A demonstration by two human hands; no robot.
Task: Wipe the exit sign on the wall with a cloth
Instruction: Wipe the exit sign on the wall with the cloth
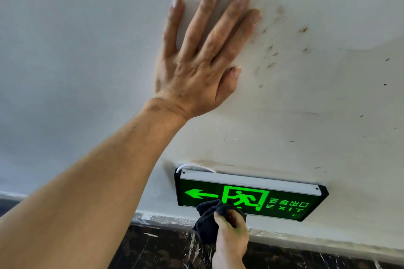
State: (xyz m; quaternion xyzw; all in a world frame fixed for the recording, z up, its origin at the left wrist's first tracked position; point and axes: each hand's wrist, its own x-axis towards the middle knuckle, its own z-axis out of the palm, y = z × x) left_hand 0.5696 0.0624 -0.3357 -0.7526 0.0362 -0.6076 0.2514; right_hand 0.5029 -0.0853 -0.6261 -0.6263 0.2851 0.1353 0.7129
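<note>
matt stained wall point(306, 105), glossy sign point(251, 199), soft dark cloth point(207, 223)

A corridor or lobby in a public or commercial building

A lit green exit sign point(251, 197) with a running figure, an arrow, Chinese characters and the word EXIT is mounted low on a plain painted wall point(87, 50), fed by a white cable point(194, 167). The wall is scuffed and stained, its pale skirting point(306, 237) still carries plastic film, and the floor point(166, 249) is dark veined stone.

Green-lit exit sign point(251, 200) with black frame, dark grey cloth point(209, 220), brown-smudged white wall point(306, 94).
</note>
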